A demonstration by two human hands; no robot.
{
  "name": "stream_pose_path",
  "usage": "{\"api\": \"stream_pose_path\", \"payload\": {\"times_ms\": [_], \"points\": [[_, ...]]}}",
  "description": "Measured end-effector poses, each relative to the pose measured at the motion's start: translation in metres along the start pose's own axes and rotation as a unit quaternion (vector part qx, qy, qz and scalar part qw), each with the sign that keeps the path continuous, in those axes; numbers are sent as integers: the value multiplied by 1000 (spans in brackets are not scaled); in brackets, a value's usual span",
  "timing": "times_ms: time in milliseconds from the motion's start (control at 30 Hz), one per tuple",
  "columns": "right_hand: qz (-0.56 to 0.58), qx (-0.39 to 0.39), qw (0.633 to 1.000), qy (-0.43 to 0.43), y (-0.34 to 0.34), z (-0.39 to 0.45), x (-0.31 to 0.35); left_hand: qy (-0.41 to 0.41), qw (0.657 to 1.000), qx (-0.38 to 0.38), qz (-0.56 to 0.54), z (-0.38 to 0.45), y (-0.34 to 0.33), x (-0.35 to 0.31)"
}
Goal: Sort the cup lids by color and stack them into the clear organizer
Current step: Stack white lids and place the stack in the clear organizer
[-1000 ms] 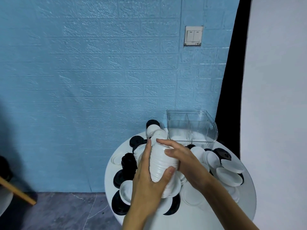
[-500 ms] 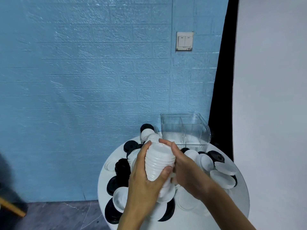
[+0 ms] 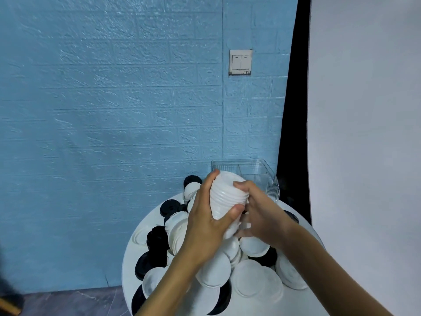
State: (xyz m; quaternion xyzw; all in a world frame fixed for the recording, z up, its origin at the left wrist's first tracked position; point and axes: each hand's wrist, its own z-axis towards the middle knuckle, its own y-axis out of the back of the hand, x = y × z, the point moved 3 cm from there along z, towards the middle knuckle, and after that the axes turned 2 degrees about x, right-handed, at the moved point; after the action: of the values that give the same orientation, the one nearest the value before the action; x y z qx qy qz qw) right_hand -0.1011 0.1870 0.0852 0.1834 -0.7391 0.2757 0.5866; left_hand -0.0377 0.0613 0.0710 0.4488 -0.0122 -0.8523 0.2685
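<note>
Both forearms are bare to the frame's edge, with no sleeves. The left hand [image 3: 205, 226] and right hand [image 3: 262, 215] wear no gloves, rings or watch.

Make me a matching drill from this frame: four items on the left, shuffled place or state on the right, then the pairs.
Items
1. stack of white lids
2. clear organizer
3. light switch
4. loose black lid

Place or state
A. mounted on the blue wall
B. lying at the far left of the pile, beside the organizer
C. gripped between the left hand and the right hand
D. at the far edge of the round table, no lids visible inside

Pairs: 1-C, 2-D, 3-A, 4-B
</note>
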Motion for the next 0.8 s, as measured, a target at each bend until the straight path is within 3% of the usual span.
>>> {"api": "stream_pose_path", "payload": {"times_ms": [200, 367, 600, 800], "points": [[-1, -55, 998, 12, 45, 41, 46, -3, 995, 74, -68, 79, -34, 16], [-11, -89, 996, 21, 90, 84, 95, -10, 979, 195, -65, 155, -73, 50], [-14, -123, 992, 4, 145, 160, 115, 14, 968, 251, -1, 239, -112, 100], [-22, -180, 983, 3, 177, 227, 105, 59, 971, 228, 32, 276, -145, 141]]}}
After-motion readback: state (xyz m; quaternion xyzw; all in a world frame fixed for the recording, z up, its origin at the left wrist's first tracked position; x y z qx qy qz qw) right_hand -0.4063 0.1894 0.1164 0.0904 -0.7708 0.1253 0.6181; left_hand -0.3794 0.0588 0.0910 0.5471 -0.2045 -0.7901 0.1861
